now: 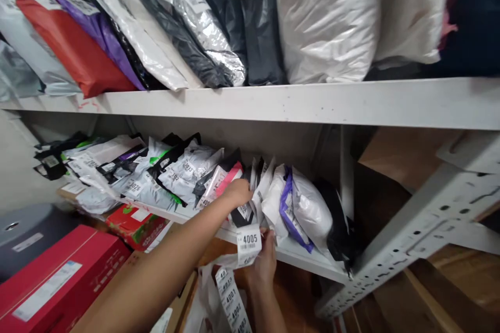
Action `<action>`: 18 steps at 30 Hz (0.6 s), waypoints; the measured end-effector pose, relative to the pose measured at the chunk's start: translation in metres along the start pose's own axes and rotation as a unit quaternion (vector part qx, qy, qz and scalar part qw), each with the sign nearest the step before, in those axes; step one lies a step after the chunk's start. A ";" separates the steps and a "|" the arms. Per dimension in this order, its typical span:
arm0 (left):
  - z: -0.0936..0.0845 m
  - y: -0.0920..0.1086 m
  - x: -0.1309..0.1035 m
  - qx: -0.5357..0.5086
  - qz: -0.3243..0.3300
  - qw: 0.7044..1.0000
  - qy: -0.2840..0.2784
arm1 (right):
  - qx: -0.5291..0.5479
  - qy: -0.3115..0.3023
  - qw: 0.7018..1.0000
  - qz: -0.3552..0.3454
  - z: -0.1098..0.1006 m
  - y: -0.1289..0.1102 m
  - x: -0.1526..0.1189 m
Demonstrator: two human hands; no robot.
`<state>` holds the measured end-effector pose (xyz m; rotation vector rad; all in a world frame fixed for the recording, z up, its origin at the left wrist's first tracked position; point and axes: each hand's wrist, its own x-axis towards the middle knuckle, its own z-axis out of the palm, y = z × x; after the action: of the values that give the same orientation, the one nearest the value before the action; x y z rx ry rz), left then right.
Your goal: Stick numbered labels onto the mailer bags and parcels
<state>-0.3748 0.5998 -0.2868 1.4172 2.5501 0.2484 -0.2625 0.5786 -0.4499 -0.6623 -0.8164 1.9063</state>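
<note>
My left hand (239,192) reaches across the lower shelf with its fingers closed at the top of a dark parcel (242,213), which bears a white label. The parcel's upper part is hidden behind the hand. Just below, my right hand (265,252) pinches a strip of white number labels (249,239) reading 4005, its end hanging by the shelf's front edge. More of these printed labels (231,296) hang lower down, showing 4001, 4002 and 4003. A pink-and-white parcel (222,182) stands left of my left hand, and a white parcel (273,203) to its right.
The upper shelf (273,101) holds a row of bagged parcels above my hands. On the lower shelf are several numbered grey bags (144,187) and a purple parcel (291,210). A perforated metal post (406,229) stands right. Red boxes (66,281) lie lower left.
</note>
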 end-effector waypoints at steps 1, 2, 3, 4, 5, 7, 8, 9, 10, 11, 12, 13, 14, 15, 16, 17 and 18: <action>0.002 0.004 0.002 0.005 -0.025 1.000 0.009 | 0.014 0.041 0.999 0.003 0.003 -0.002 -0.002; 0.004 0.007 0.002 0.010 -0.044 0.999 0.017 | 0.030 0.072 0.997 0.011 0.007 -0.003 -0.005; 0.005 0.010 0.001 0.014 -0.057 0.998 0.024 | 0.046 0.091 0.995 0.020 0.011 -0.005 -0.007; 0.006 0.011 -0.002 0.020 -0.065 0.997 0.034 | 0.057 0.099 0.993 0.024 0.014 -0.006 -0.010; 0.006 0.012 -0.009 0.028 -0.071 0.996 0.051 | 0.067 0.109 0.991 0.027 0.016 -0.007 -0.012; 0.004 0.011 -0.031 0.033 -0.075 0.989 0.120 | 0.093 0.140 0.985 0.025 0.020 -0.010 -0.014; 0.003 0.009 -0.047 0.028 -0.073 0.986 0.149 | 0.107 0.157 0.982 0.021 0.021 -0.012 -0.015; 0.003 0.006 -0.064 0.004 -0.067 0.982 0.179 | 0.120 0.169 0.978 0.017 0.021 -0.015 -0.015; 0.003 0.003 -0.081 -0.028 -0.062 0.985 0.161 | 0.128 0.178 0.975 0.012 0.022 -0.017 -0.015; 0.004 -0.002 -0.097 -0.058 -0.045 0.993 0.089 | 0.131 0.187 0.973 0.006 0.022 -0.020 -0.015; 0.007 -0.008 -0.111 -0.089 -0.025 0.995 0.028 | 0.126 0.197 0.972 0.001 0.022 -0.022 -0.015; 0.011 -0.013 -0.122 -0.125 -0.017 0.992 -0.016 | 0.114 0.207 0.972 -0.004 0.023 -0.024 -0.014; 0.017 -0.018 -0.128 -0.167 -0.002 0.985 -0.049 | 0.100 0.213 0.972 -0.008 0.023 -0.025 -0.014; 0.024 -0.022 -0.131 -0.213 0.010 0.975 -0.062 | 0.087 0.217 0.972 -0.012 0.023 -0.026 -0.013; 0.032 -0.026 -0.131 -0.260 0.023 0.963 -0.062 | 0.077 0.215 0.973 -0.013 0.023 -0.026 -0.013; 0.039 -0.029 -0.128 -0.301 0.037 0.951 -0.055 | 0.074 0.197 0.977 -0.011 0.022 -0.026 -0.012; 0.046 -0.032 -0.124 -0.332 0.049 0.941 -0.041 | 0.079 0.161 0.984 -0.010 0.021 -0.026 -0.011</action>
<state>-0.3252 0.4796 -0.3261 1.2351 2.0230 0.9387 -0.2594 0.5722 -0.4152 -0.8334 -0.4604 1.7625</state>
